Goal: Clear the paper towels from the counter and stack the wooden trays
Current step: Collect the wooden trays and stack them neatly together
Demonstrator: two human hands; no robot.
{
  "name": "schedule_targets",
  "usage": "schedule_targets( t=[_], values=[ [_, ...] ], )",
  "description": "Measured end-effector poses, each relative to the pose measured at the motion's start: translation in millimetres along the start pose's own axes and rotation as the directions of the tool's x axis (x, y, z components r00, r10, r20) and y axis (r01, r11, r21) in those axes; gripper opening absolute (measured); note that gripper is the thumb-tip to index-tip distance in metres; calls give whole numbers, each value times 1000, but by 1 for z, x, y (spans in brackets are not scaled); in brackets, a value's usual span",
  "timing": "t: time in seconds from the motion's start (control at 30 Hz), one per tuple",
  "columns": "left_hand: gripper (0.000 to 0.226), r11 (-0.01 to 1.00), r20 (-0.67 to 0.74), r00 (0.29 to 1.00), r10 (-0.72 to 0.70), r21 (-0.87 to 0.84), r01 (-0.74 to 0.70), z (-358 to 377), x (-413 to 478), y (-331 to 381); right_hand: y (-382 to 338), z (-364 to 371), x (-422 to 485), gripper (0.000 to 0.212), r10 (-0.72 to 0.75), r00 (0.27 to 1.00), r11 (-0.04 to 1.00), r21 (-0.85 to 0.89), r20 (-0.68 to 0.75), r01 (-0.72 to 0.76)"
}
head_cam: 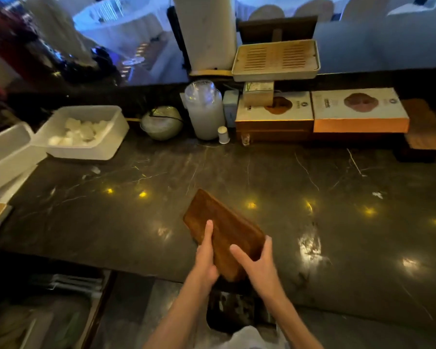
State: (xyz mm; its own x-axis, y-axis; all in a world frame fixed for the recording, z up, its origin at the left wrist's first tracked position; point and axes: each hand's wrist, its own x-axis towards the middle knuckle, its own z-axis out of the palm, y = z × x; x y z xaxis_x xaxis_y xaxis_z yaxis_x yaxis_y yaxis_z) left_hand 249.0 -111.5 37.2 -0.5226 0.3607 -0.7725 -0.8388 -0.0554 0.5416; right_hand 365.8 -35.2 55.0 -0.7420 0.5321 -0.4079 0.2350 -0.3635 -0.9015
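A person stands at the near edge of a dark, polished marble counter [111,222] veined with pale lines and dotted with yellow light reflections. Both hands hold a dark brown rectangular wooden tray [222,227], which sits tilted above the counter's near edge. Its long axis runs from the person's body away and to the left, the far corner pointing up-left across the stone. The grain looks smooth and matte.

The left hand [207,255] grips the tray's left long edge, thumb laid flat along the top face and the fingers curled beneath, out of sight. The right hand [258,263] wraps the near right corner, thumb across the top and fingers closed round the right edge.

At the far right, a second brown wooden tray [423,127] rests on a dark raised stand. Beside it stand two flat white-topped boxes with orange sides [358,109], each printed with a brown shape. Above them a pale bamboo slatted tray [277,59] sits in a cream rim.

To the left, a white rectangular plastic tub [83,132] holds crumpled white lumps; whether they are paper I cannot tell. A second white tub [5,152] overlaps it at the left, its contents hidden. Between the tubs and the boxes are a round pale green bowl [161,122] and a tall stack of clear plastic cups [204,109] in a cloudy sleeve.
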Motion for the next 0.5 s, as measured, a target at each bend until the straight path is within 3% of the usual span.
schedule_targets(
  t=[0.07,0.17,0.23,0.3,0.33,0.4,0.47,0.5],
  values=[
    [72,990,130,982,-137,61,130,-19,-8,8,-18,-1,-26,73,-153,980,976,-138,130,171],
    [62,983,270,948,-167,118,140,-25,-32,-2,-46,-10,-40,57,-360,873,755,-448,328,479],
    [57,981,271,953,-137,171,92,-20,-53,-17,-59,-13,-38,52,-309,844,612,-588,438,529],
    [58,980,313,936,-162,159,116,-10,-75,-32,-71,-19,-34,52,-299,865,517,-693,404,503],
    [58,978,334,927,-170,171,117,-6,-85,-41,-77,-24,-34,51,-306,887,549,-697,346,462],
    [60,973,350,919,-179,203,111,-2,-100,-60,-83,-38,-41,58,-249,948,789,-526,197,317],
    [61,973,373,907,-193,190,129,0,-111,-77,-79,-58,-62,70,-80,989,987,-131,125,96],
    [61,975,388,903,-187,186,122,2,-117,-84,-72,-68,-78,71,-10,986,998,58,165,0]
  ],
)
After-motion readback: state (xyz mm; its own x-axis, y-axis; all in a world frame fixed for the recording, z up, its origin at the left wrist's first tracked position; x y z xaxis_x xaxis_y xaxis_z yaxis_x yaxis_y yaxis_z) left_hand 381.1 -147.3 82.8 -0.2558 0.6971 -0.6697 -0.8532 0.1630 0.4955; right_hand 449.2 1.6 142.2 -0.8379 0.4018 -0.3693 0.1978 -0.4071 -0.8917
